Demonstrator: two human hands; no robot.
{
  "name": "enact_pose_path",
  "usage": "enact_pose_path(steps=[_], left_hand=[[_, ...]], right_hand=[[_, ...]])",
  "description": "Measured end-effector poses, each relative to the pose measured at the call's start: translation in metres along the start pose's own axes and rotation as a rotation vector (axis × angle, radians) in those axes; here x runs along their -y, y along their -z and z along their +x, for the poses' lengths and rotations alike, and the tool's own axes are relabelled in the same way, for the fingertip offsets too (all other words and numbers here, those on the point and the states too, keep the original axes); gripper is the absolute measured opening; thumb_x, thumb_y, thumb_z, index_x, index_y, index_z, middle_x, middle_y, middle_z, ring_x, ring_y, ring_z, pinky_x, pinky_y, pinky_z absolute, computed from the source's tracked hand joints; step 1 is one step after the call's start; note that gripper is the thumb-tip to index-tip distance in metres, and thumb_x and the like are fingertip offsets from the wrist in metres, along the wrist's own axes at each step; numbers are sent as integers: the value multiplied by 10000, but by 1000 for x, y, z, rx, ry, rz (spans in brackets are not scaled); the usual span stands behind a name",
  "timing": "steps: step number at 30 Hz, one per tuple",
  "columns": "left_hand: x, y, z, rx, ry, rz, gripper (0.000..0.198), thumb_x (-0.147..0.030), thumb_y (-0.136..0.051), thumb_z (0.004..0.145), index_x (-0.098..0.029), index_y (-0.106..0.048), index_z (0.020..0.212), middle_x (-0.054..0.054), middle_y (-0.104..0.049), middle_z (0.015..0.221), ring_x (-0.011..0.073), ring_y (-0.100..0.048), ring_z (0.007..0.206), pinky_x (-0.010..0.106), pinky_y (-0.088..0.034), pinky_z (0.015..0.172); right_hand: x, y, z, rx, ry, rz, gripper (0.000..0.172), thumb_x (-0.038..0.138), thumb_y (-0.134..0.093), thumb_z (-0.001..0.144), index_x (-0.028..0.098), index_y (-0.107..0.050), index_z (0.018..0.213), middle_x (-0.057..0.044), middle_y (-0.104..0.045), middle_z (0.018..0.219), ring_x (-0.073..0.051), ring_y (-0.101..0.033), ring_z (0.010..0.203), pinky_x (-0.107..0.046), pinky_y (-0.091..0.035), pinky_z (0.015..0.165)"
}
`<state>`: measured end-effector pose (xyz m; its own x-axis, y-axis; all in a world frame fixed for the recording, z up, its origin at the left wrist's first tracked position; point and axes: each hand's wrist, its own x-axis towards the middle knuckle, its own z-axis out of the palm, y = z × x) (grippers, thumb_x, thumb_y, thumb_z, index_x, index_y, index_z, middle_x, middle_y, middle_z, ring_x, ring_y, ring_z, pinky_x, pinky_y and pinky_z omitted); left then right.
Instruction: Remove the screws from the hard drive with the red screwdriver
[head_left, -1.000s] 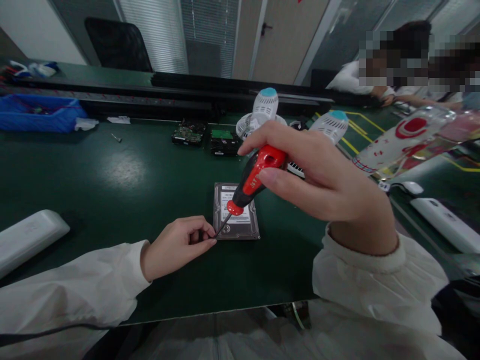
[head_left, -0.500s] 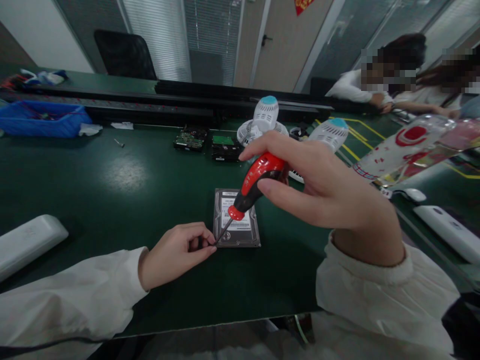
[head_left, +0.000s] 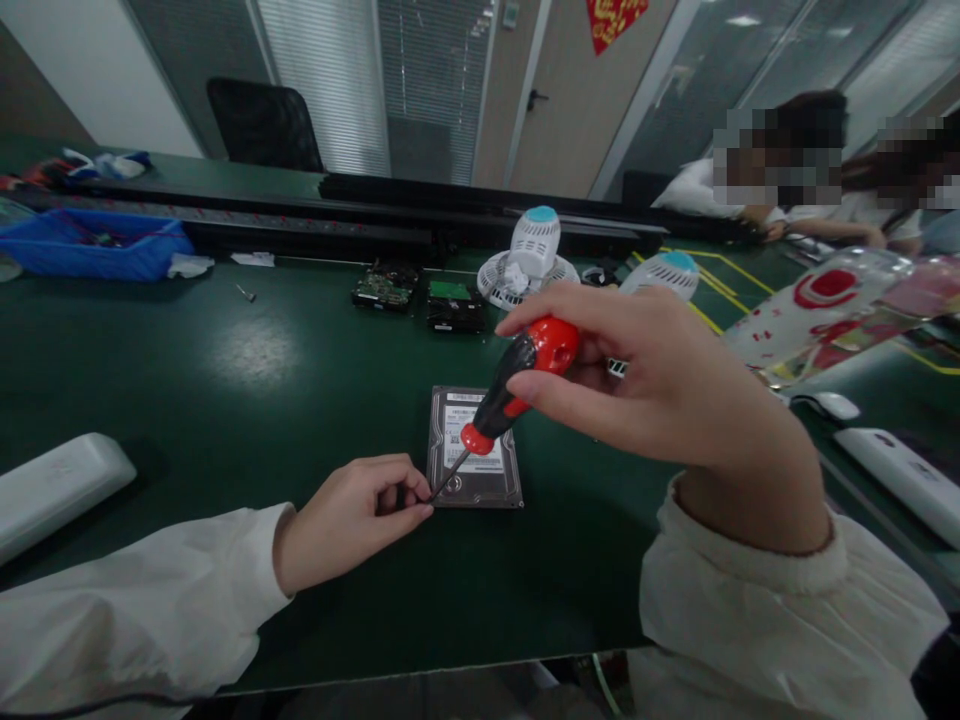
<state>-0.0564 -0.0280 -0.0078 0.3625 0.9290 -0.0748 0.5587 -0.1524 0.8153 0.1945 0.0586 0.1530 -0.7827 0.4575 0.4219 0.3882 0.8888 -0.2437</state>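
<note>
Slanting down from the right hand [head_left: 637,385], the screwdriver [head_left: 499,405] meets the near left corner of the drive [head_left: 480,486], its tip beside the left fingertips. The right fingers are bent around the handle, forefinger over the top and thumb along the near side, closed only as far as its thickness allows; such a grip probably lets the handle be twisted while the palm presses from behind. The left hand [head_left: 349,528] is curled, thumb and forefinger nearly together at that same corner, likely to steady the tip and stop the drive from sliding. Whether they pinch the shaft, the drive's edge or something small, I cannot tell. The drive lies flat on the table [head_left: 330,385], in front of the person, presumably so both hands reach it easily. Two more drives, one on the left [head_left: 386,286] and one on the right [head_left: 455,312], sit farther back, out of the hands' way.

As for looks, the drive is a dark grey, nearly rectangular block with wavy ridges along its sides, a white printed label partly hidden by the screwdriver, and a small round mark near the front edge.
</note>
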Motion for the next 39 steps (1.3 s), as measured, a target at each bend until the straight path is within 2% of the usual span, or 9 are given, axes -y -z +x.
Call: enact_pose_path(steps=[3,8,13,16,21,24,28,34,39], left_hand=[[1,0,0,8,7,8,158,-355,-654,911,-205,-705,907,-11,-631,821,105,-515,641,236,-418,564],[0,0,1,7,3,25,142,-336,-656,908,-202,-705,901,-11,-633,813,105,-519,639,236,-413,564],[-3,0,1,3,2,15,138,-324,-659,905,-195,-708,897,-8,-633,807,103,-519,636,230,-416,566],[-3,1,1,2,0,16,141,-327,-662,901,-192,-705,893,-6,-635,802,104,-518,636,228,-412,563],[-1,0,0,2,12,22,157,-347,-661,902,-195,-698,889,-12,-630,784,104,-512,629,226,-409,558],[-1,0,1,-5,12,21,153,-344,-667,896,-195,-703,888,-14,-629,777,101,-505,622,223,-401,552],[-1,0,2,-14,5,16,151,-338,-667,893,-192,-706,890,-17,-618,759,97,-492,606,221,-387,541],[0,1,1,-9,0,17,189,-374,-665,899,-189,-704,905,-11,-621,772,98,-497,613,216,-398,537],[1,1,1,-19,-12,19,211,-392,-667,893,-183,-700,894,-9,-620,754,102,-496,598,222,-391,525]], right_hand=[[-1,-2,1,-46,1,-49,405,538,-655,912,138,-686,962,46,-590,660,-52,-433,538,-233,-301,573],[-2,-3,1,-64,34,-78,423,548,-663,906,128,-670,853,11,-625,703,-75,-474,604,-256,-304,603],[0,-6,4,-85,42,-68,477,567,-621,924,153,-560,695,39,-476,611,-68,-363,568,-271,-245,581],[-1,-7,4,-58,32,-12,410,528,-586,952,152,-569,790,35,-514,677,-65,-389,586,-261,-271,581],[-2,-7,1,64,63,170,359,375,-526,943,121,-496,1195,-41,-607,973,-122,-537,809,-261,-409,680],[0,-8,1,17,59,134,282,316,-500,963,132,-499,1176,-33,-600,962,-109,-519,780,-253,-394,674],[2,-9,3,-49,28,51,300,439,-559,982,144,-548,1034,2,-595,883,-68,-461,659,-241,-334,614],[2,-9,2,36,60,126,279,335,-451,989,129,-512,1167,-46,-605,990,-127,-540,822,-274,-421,733],[5,-12,3,-50,9,-5,328,476,-481,1021,164,-564,1077,9,-576,881,-75,-478,683,-247,-408,706]])
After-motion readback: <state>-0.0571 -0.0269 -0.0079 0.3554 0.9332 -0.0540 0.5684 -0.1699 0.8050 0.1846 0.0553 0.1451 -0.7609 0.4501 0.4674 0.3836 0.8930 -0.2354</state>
